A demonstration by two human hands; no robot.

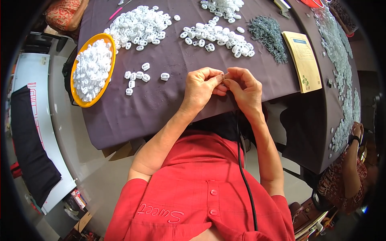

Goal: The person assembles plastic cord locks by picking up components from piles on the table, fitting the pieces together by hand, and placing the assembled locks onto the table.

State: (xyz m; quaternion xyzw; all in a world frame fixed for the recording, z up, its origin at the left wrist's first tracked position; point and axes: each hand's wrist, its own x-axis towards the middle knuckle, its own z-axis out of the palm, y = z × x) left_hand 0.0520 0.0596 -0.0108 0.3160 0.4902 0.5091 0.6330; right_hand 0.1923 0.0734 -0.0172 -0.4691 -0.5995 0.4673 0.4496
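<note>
My left hand (203,87) and my right hand (243,89) meet above the near edge of the cloth-covered table. Thumb and fingers are pinched together on both, tips almost touching. Whatever sits between them is too small and covered to make out. Left of my hands lies a loose group of small white oval pieces with two holes (139,75), and a single white piece (165,76) rests closer to my left hand. Beyond my hands spreads a pile of similar white pieces (217,35). A heap of small grey-clear parts (268,36) lies farther right.
An orange-rimmed basket (113,52) full of white pieces stands at the left. Behind it is a big white pile (140,25) and a pink-handled tool (115,13). A tan booklet (302,60) overhangs the right edge. Another person's hand (356,130) is beside clear pieces (341,76).
</note>
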